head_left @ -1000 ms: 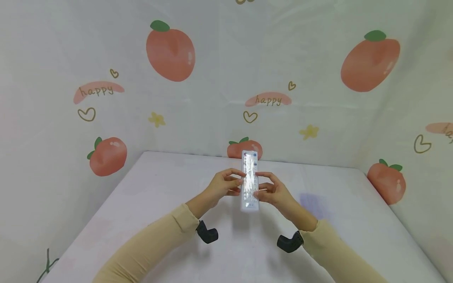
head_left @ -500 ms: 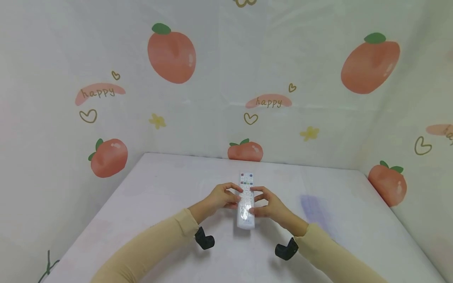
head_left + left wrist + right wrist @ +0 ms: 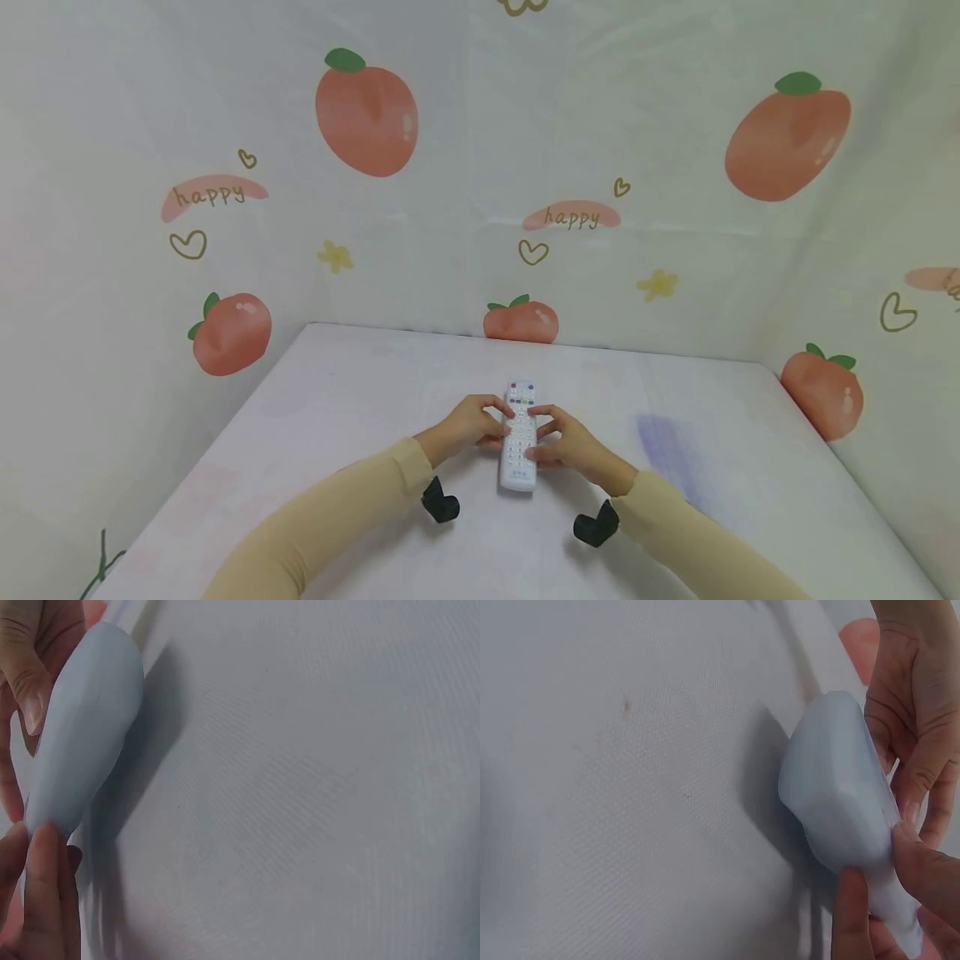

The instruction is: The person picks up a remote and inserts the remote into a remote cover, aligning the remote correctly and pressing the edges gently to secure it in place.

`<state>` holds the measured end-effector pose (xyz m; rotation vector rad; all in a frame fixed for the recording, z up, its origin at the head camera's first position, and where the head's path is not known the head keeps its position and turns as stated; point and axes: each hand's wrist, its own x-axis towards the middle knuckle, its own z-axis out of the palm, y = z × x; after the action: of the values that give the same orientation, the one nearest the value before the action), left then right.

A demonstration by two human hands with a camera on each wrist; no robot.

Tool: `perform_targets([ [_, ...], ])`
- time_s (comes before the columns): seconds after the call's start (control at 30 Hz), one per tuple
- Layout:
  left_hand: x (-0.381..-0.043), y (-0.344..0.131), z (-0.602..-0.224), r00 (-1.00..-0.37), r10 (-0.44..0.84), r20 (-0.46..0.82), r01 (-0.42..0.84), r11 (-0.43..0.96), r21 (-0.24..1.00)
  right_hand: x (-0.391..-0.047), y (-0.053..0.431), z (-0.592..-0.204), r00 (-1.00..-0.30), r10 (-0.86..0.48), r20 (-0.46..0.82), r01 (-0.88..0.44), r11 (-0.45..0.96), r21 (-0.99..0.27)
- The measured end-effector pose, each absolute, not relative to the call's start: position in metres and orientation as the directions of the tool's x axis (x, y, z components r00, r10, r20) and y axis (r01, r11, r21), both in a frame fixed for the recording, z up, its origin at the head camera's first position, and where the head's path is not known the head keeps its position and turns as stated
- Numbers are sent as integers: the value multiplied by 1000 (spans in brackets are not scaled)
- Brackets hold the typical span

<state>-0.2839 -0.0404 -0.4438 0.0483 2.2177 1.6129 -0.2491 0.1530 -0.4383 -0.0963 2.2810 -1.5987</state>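
Observation:
A white remote control [image 3: 519, 443] lies lengthwise between both hands near the middle of the table, buttons facing up. The left hand [image 3: 467, 427] grips its left edge, thumb and fingers bent around the side. From the other side the right hand [image 3: 572, 443] holds it, with the thumb lower on the button face and a finger higher up. In the left wrist view the smooth pale underside of the remote [image 3: 86, 720] shows, with a shadow beside it. The right wrist view shows its rounded end [image 3: 832, 765]. Whether it touches the table cannot be told.
The white-covered table [image 3: 360, 392] stretches around the hands and bears a faint purple patch [image 3: 667, 454] at right. Behind it hangs a white cloth [image 3: 465, 167] printed with fruit. Black wrist cameras [image 3: 441, 502] sit under both sleeves.
Both hands have brought the remote down and toward the person, from raised and upright to low over the table and flatter. Most of this movement came in the first half second.

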Motion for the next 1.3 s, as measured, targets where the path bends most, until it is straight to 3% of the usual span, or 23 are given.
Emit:
perform_targets([
  [0.23,-283,-37,-447,-919,263,-294,-182,381,907,-250,155,-445,-941,-241,-237,118,421,-899],
  [1.13,-287,-36,-443,-920,259,-293,-151,456,877,-258,151,-439,-915,-246,-320,212,383,-899],
  [1.3,-288,-44,-429,-933,295,-207,35,646,763,-260,161,-431,-920,-248,-304,186,406,-894],
])
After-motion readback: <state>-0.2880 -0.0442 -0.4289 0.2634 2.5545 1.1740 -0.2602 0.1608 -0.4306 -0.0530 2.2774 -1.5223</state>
